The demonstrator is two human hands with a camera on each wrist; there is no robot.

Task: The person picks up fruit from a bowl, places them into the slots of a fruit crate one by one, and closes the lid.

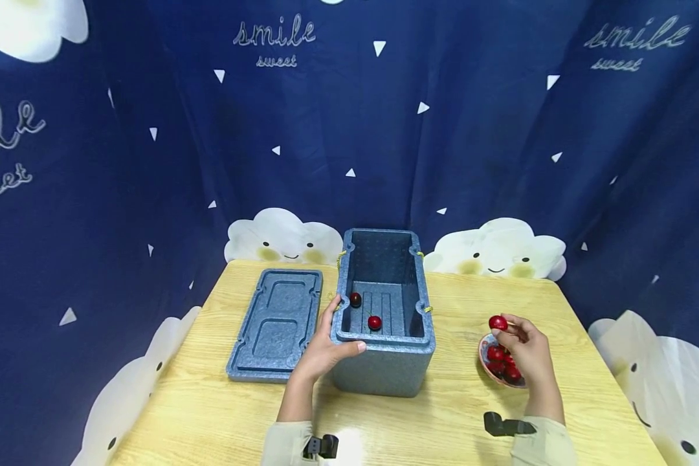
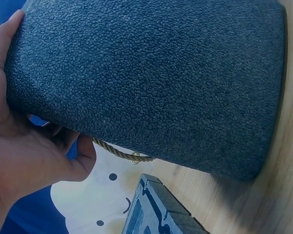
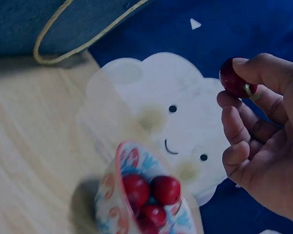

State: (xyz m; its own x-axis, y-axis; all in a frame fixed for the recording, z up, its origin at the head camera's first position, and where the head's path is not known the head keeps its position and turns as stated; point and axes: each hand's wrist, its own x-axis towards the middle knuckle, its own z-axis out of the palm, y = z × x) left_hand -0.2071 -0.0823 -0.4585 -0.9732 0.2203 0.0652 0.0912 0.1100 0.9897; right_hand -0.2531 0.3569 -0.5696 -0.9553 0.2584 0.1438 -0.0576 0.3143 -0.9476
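A deep blue-grey foam box (image 1: 378, 372) stands lidless at the middle of the table. My left hand (image 1: 324, 353) grips its near left corner, thumb along the front and the other fingers at the left side. Inside, a bright red plum (image 1: 375, 322) and a darker plum (image 1: 355, 299) lie on the floor of the box. Over on the right, my right hand (image 1: 530, 353) pinches one red plum (image 3: 232, 78) between thumb and fingers, a bit of green stem showing. Just below it is a patterned bowl (image 3: 107, 200) with several more red plums (image 3: 166, 189).
The box's lid (image 1: 275, 330), with recessed panels, lies flat on the wooden table (image 1: 210, 421) to the left. Yellow cord handles (image 3: 63, 57) hang at the box's sides. A dark blue curtain (image 1: 349, 116) with clouds closes off the back and sides.
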